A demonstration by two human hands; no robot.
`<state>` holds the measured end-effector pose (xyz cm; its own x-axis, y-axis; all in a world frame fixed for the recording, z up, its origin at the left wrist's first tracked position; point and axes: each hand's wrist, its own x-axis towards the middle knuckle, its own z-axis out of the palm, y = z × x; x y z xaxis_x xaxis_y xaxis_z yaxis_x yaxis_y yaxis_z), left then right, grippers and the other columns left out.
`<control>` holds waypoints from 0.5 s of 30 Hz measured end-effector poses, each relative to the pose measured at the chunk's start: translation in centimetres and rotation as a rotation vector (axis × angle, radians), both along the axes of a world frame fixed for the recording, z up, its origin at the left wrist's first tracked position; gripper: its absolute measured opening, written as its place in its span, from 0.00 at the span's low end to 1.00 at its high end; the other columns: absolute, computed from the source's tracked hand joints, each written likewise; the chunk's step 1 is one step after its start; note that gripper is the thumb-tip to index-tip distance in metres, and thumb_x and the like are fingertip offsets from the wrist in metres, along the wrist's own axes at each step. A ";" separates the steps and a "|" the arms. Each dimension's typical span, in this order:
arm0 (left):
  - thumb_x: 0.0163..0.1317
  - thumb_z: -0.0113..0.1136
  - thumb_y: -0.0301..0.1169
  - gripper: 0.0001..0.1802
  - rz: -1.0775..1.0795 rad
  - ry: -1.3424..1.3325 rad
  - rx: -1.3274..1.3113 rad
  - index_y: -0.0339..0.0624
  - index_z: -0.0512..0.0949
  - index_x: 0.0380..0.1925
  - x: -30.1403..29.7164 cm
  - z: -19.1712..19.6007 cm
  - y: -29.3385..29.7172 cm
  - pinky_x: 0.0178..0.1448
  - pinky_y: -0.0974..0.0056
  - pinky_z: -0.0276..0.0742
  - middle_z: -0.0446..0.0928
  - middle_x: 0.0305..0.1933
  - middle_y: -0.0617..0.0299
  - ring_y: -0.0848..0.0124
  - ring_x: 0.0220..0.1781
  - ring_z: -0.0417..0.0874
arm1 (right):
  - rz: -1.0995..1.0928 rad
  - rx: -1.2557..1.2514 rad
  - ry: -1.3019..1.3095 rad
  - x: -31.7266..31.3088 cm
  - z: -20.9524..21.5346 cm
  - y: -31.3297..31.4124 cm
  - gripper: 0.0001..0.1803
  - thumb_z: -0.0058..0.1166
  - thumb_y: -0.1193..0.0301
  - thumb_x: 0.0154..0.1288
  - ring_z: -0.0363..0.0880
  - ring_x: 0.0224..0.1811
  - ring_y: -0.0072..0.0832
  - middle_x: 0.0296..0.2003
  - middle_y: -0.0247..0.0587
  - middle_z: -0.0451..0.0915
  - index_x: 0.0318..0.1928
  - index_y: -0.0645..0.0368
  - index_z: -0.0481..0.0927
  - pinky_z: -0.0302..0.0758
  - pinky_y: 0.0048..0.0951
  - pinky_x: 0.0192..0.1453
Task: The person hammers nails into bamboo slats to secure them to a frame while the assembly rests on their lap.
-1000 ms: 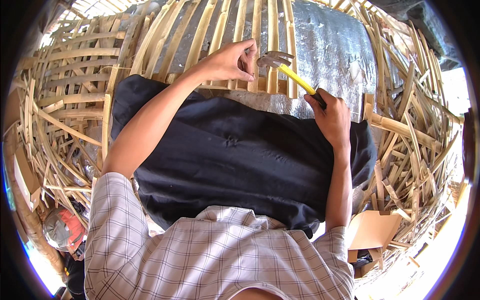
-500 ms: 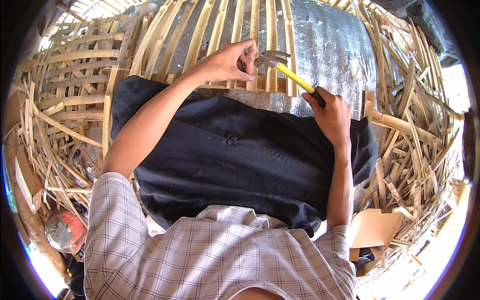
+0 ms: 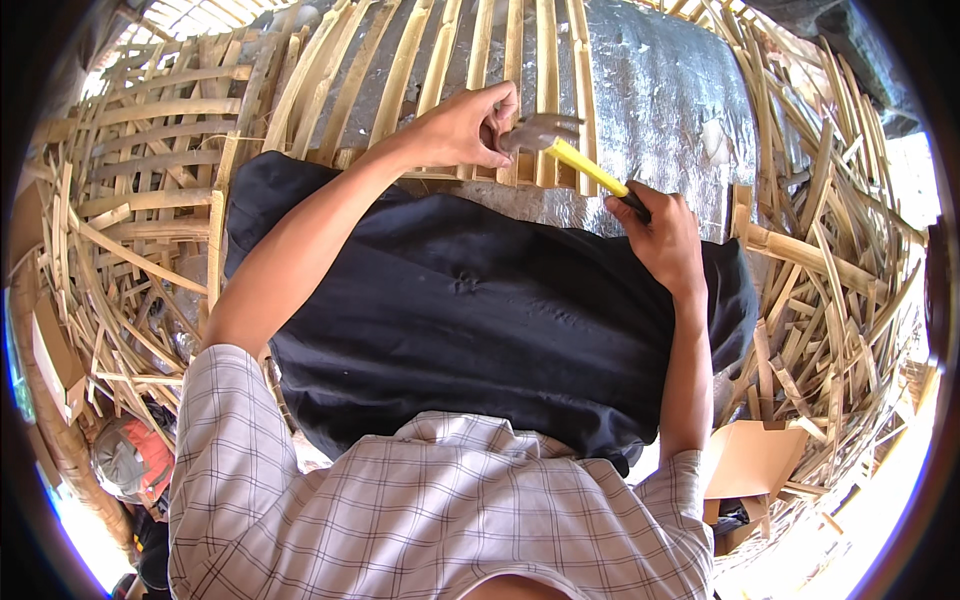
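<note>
Gripping hammer point(image 3: 588, 167) in closed right hand point(image 3: 664, 235), with its head just beside half-curled left hand point(image 3: 465, 125), over slats point(image 3: 547, 60) already laid in a row, can't tell left-hand contents or remaining work.

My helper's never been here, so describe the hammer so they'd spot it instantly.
Find the broad black cloth mid-view. At its upper right, the right hand grips the hammer. Its bright yellow shaft sets it apart from the pale bamboo strips beyond.
</note>
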<state>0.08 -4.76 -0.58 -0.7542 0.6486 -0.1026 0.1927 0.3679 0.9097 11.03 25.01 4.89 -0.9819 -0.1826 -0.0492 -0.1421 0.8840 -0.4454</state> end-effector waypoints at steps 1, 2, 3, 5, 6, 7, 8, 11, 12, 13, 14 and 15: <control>0.52 0.76 0.17 0.30 0.008 0.015 -0.034 0.46 0.61 0.38 0.2 0.4 0.1 0.44 0.65 0.79 0.65 0.37 0.67 0.76 0.40 0.77 | -0.014 -0.046 -0.015 0.0 0.0 0.0 0.18 0.65 0.53 0.70 0.80 0.25 0.54 0.18 0.49 0.77 0.36 0.56 0.85 0.73 0.50 0.31; 0.52 0.77 0.18 0.30 0.006 0.002 -0.013 0.46 0.61 0.38 0.1 0.1 0.1 0.44 0.65 0.78 0.65 0.37 0.67 0.75 0.40 0.76 | -0.002 -0.024 0.002 0.0 0.0 0.1 0.18 0.65 0.53 0.70 0.80 0.26 0.54 0.18 0.49 0.77 0.36 0.56 0.85 0.73 0.49 0.32; 0.52 0.77 0.19 0.30 0.002 -0.011 0.007 0.46 0.61 0.38 0.0 -0.2 0.1 0.44 0.65 0.78 0.64 0.37 0.67 0.75 0.40 0.76 | 0.010 -0.003 0.021 -0.1 -0.1 0.1 0.18 0.65 0.54 0.70 0.80 0.26 0.53 0.18 0.49 0.78 0.36 0.57 0.86 0.73 0.49 0.32; 0.53 0.77 0.20 0.29 -0.006 -0.029 0.027 0.46 0.61 0.38 -0.2 -0.7 -0.2 0.44 0.64 0.78 0.64 0.37 0.67 0.74 0.40 0.76 | 0.029 0.046 0.010 -0.3 0.0 0.1 0.18 0.65 0.54 0.71 0.81 0.26 0.53 0.18 0.49 0.78 0.37 0.57 0.86 0.73 0.49 0.32; 0.53 0.77 0.20 0.29 -0.013 -0.036 0.029 0.46 0.61 0.38 -0.2 -0.6 -0.2 0.44 0.64 0.78 0.64 0.37 0.66 0.74 0.40 0.75 | 0.036 0.077 -0.022 -0.4 0.3 0.1 0.18 0.65 0.54 0.71 0.80 0.26 0.53 0.19 0.49 0.78 0.37 0.57 0.86 0.73 0.49 0.32; 0.53 0.77 0.20 0.29 -0.020 -0.044 0.032 0.46 0.61 0.38 -0.1 -0.6 -0.1 0.44 0.64 0.78 0.64 0.38 0.66 0.74 0.40 0.75 | 0.043 0.108 -0.053 -0.5 0.5 0.2 0.18 0.65 0.54 0.71 0.80 0.26 0.53 0.19 0.49 0.78 0.38 0.58 0.86 0.73 0.49 0.32; 0.53 0.77 0.20 0.29 -0.023 -0.003 0.016 0.46 0.61 0.38 -0.1 -0.5 -0.1 0.44 0.64 0.77 0.64 0.38 0.66 0.74 0.40 0.75 | 0.032 0.066 -0.035 -0.4 0.5 0.2 0.18 0.64 0.53 0.71 0.80 0.26 0.54 0.19 0.50 0.78 0.38 0.57 0.86 0.73 0.49 0.33; 0.53 0.77 0.20 0.29 -0.018 0.085 -0.034 0.46 0.61 0.39 0.1 0.1 0.1 0.45 0.63 0.77 0.64 0.38 0.65 0.73 0.40 0.75 | 0.013 -0.029 -0.014 -0.1 0.4 0.2 0.18 0.64 0.53 0.71 0.80 0.26 0.54 0.19 0.50 0.78 0.38 0.57 0.86 0.73 0.49 0.33; 0.52 0.77 0.20 0.29 -0.012 0.095 -0.057 0.46 0.61 0.39 0.1 0.2 0.2 0.45 0.62 0.77 0.64 0.37 0.65 0.73 0.40 0.75 | 0.008 -0.044 -0.027 -0.2 0.4 0.1 0.18 0.64 0.53 0.71 0.80 0.26 0.54 0.19 0.50 0.78 0.38 0.57 0.86 0.73 0.49 0.33; 0.52 0.78 0.20 0.29 -0.007 0.106 -0.079 0.46 0.61 0.39 0.1 0.3 0.1 0.45 0.62 0.77 0.64 0.37 0.65 0.73 0.40 0.75 | 0.003 -0.060 -0.040 -0.3 0.4 0.0 0.18 0.64 0.53 0.71 0.80 0.26 0.54 0.19 0.50 0.78 0.38 0.57 0.86 0.73 0.49 0.33; 0.52 0.78 0.21 0.30 -0.013 0.040 -0.036 0.45 0.61 0.39 0.1 -0.1 -0.1 0.45 0.62 0.77 0.65 0.36 0.65 0.73 0.40 0.75 | 0.019 -0.009 -0.018 -0.3 0.1 0.0 0.18 0.64 0.53 0.71 0.80 0.26 0.54 0.19 0.50 0.78 0.38 0.57 0.86 0.73 0.48 0.33; 0.52 0.79 0.22 0.30 -0.024 -0.023 0.014 0.45 0.62 0.39 -0.1 -0.4 0.0 0.45 0.61 0.77 0.65 0.36 0.66 0.73 0.40 0.75 | 0.030 0.048 0.005 -0.3 -0.2 0.2 0.18 0.64 0.54 0.71 0.80 0.26 0.54 0.19 0.50 0.78 0.38 0.57 0.86 0.73 0.48 0.33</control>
